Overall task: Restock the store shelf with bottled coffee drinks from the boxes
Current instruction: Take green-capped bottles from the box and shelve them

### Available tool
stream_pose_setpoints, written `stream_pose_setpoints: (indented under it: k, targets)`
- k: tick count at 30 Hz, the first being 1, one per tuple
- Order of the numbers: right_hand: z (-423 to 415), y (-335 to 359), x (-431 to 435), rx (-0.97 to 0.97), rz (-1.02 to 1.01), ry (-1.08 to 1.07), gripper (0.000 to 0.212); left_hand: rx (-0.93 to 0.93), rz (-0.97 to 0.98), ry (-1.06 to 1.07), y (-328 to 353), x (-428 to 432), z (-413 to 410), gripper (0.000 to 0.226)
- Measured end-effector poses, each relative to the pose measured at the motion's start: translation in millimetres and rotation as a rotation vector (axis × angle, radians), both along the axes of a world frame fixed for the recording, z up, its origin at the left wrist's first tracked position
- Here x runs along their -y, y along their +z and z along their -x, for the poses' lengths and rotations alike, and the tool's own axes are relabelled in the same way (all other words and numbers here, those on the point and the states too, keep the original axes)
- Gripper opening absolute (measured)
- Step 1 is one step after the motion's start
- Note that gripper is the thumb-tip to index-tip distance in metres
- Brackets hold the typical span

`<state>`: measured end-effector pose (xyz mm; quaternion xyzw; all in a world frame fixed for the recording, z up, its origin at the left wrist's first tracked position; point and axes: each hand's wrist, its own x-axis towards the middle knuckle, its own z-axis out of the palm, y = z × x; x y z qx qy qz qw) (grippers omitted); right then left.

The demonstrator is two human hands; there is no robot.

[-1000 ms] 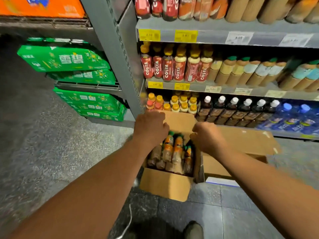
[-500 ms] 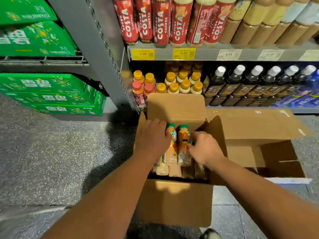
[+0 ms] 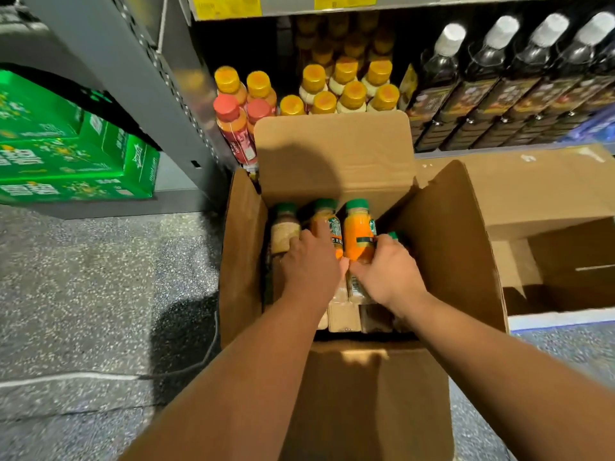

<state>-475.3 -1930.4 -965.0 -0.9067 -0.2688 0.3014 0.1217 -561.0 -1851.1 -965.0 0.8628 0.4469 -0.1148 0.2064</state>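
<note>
An open cardboard box stands on the floor in front of the bottom shelf. Inside lie several green-capped coffee bottles with orange labels. My left hand grips one coffee bottle, its fingers curled round the body. Beside it, my right hand grips a second coffee bottle. Another bottle with a paler label lies at the box's left side. The lower layers of bottles are mostly hidden under my hands.
The bottom shelf behind the box holds yellow-capped bottles, red-capped bottles and dark bottles with white caps. An empty open box sits to the right. Green cartons are stacked at left past a grey upright.
The view has dropped closer to the box. Both hands have gone deeper into it and closed round two neighbouring bottles.
</note>
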Motion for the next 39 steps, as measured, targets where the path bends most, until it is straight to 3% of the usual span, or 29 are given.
stream_pose_setpoints:
  k: [5, 10, 15, 19, 23, 32, 39]
  targets:
    - [-2.4, -5.3, -7.5, -0.086, 0.019, -0.092, 0.056, -0.006, 0.052, 0.100, -4.3, -2.8, -12.1, 0.071]
    - [-7.4, -3.9, -13.2, -0.182, 0.056, -0.177, 0.045, 0.000, 0.115, 0.197, -4.6, -0.5, -17.4, 0.075]
    - [-1.7, 0.5, -9.5, -0.330, -0.032, -0.333, 0.022, 0.100, 0.335, 0.383, 3.2, 2.8, -17.9, 0.081]
    - [-2.2, 31.3, -11.2, -0.370, -0.132, -0.329, 0.021, 0.233, 0.415, 0.501, 29.8, -2.9, -4.2, 0.081]
    - [-8.2, 92.5, -19.1, -0.364, -0.261, -0.304, 0.016, 0.409, 0.401, 0.488, 86.5, -18.2, 0.9, 0.072]
    - [-28.3, 267.1, -37.2, -0.301, -0.496, -0.284, 0.025, 0.806, 0.324, 0.386, 274.1, -42.3, -8.7, 0.054]
    - [-43.2, 422.3, -40.6, -0.255, -0.677, -0.245, 0.040, 1.134, 0.434, 0.350, 429.5, -44.9, -17.3, 0.051]
